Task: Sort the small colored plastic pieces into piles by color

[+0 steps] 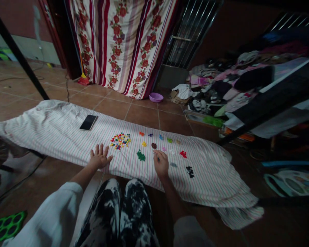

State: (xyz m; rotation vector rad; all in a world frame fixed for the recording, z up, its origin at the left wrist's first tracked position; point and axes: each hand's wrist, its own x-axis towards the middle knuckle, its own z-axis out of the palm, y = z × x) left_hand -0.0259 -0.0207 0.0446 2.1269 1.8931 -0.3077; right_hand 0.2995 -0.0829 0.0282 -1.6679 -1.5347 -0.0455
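My left hand [100, 157] lies on the striped cloth with its fingers spread, just left of a mixed pile of small coloured pieces [121, 141]. Above the cloth, my right hand [161, 164] has its fingers drawn together close to a brown pile [153, 146]; whatever they hold is too small to make out. Around it sit little one-colour piles: dark green [141, 155], yellow [144, 144], orange [141, 133], light green [169, 140], red [183, 154], black [190, 172] and grey [174, 165]. Pink, white, blue and beige ones lie among them.
A phone [88, 122] rests on the striped cloth [208, 181], which covers a long low surface. Beyond it are a purple basin [156, 97], a floral curtain [123, 44] and heaped clothes [229, 79]. A green holed tray [7, 224] is at lower left.
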